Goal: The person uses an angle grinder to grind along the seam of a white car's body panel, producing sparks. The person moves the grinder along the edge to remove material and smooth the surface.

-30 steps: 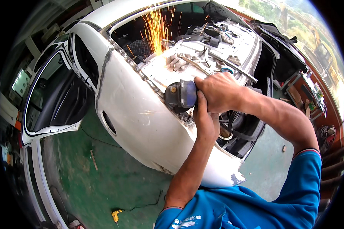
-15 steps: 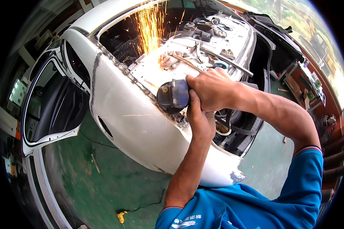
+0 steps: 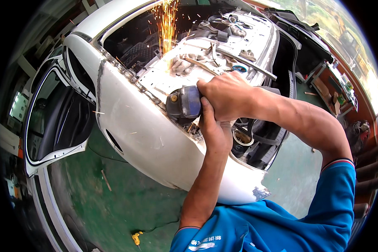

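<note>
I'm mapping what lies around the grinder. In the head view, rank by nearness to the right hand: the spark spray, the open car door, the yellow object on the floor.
From the right hand:
1. Spark spray, up and left.
2. Open car door, far left.
3. Yellow object, on the green floor, bottom edge.

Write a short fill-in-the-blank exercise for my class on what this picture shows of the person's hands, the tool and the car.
1. Both hands hold a dark angle grinder against a car body painted ____.
2. A stream of orange ____ flies up from the grinder.
3. The right hand lies above the ____ hand.
4. The car door stands ____ over a green floor.

Missing words: white; sparks; left; open
</note>
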A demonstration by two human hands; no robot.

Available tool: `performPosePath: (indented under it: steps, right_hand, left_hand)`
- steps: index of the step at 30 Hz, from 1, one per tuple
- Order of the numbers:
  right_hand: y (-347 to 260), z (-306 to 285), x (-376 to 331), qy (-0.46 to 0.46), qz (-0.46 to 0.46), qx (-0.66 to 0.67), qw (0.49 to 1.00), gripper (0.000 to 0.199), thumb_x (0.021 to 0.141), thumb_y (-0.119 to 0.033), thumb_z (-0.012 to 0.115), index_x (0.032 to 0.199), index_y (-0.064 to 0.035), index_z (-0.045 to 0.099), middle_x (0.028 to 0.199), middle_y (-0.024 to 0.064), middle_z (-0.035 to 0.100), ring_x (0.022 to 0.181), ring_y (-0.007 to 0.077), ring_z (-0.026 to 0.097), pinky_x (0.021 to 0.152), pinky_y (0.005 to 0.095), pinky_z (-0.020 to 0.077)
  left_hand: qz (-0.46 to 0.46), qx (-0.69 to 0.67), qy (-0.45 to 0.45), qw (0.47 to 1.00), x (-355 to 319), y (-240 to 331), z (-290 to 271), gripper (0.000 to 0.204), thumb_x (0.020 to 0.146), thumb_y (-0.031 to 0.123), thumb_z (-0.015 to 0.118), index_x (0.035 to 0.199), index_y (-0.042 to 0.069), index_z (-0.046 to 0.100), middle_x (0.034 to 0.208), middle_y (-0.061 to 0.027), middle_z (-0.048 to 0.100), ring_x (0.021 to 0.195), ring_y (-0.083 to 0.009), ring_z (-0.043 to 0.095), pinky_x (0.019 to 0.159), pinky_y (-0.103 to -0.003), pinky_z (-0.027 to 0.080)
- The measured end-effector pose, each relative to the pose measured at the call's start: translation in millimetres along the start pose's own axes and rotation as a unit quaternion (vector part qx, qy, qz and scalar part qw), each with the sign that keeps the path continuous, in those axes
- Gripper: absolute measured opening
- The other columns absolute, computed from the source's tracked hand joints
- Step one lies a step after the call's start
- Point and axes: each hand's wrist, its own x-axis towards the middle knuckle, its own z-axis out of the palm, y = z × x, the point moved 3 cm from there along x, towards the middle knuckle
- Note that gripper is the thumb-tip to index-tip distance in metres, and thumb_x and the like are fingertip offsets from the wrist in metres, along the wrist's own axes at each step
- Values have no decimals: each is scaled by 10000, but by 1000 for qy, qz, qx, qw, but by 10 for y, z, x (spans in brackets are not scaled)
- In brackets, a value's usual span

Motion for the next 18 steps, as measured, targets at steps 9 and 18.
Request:
performPosePath:
  steps: [9, 18]
  right_hand:
    - [-17, -9, -26, 12, 9, -13, 1000, 323, 780, -189, 695, 1017, -12, 563, 781, 169, 678, 805, 389, 694, 694, 484, 510]
    - [29, -68, -177, -13, 22, -23, 999, 332, 758, -156, 688, 1025, -12, 553, 758, 151, 652, 767, 394, 673, 654, 495, 475]
  left_hand:
    - [17, -5, -14, 1000, 19, -16, 14, 619, 1086, 515, 363, 1492, 49, 402, 1462, -92, 513, 1353, -190, 500, 1104, -374, 412]
    - [-5, -36, -25, 999, -55, -139, 76, 618, 1100, 476, 353, 1505, 10, 346, 1486, -114, 468, 1376, -204, 461, 1128, -384, 386]
